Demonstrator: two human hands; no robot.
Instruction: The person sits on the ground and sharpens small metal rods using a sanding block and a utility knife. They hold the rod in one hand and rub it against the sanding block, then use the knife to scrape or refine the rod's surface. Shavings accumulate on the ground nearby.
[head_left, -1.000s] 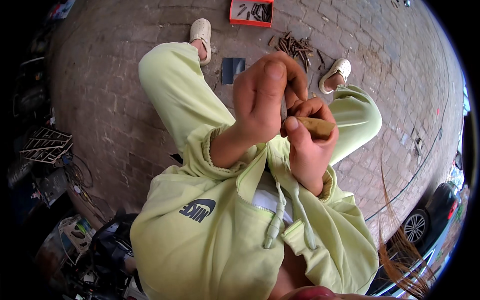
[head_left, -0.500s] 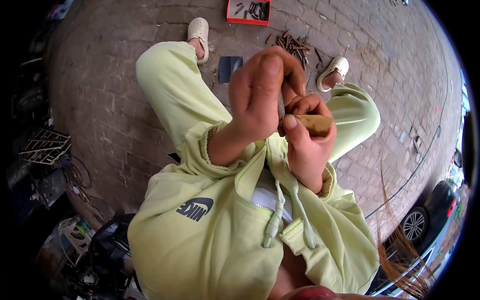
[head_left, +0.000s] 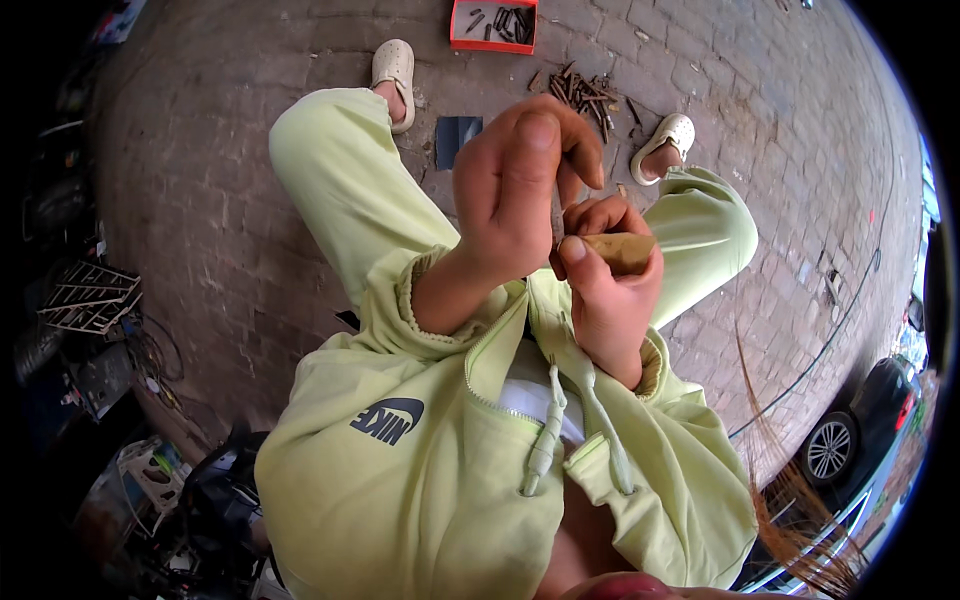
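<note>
While right hand (head_left: 610, 290) grips wooden piece (head_left: 622, 250), left hand (head_left: 515, 190) curled; brick paving (head_left: 220, 200) outdoors.

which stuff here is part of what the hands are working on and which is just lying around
In use: left hand, right hand, tan block.
Lying about: red tray, pile of dark sticks, dark sheet, wire rack, car.

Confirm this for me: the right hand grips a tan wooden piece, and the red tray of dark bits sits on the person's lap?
Not quite. The right hand does grip the tan wooden piece, but the red tray lies on the brick paving beyond the feet, as the head view shows.
</note>
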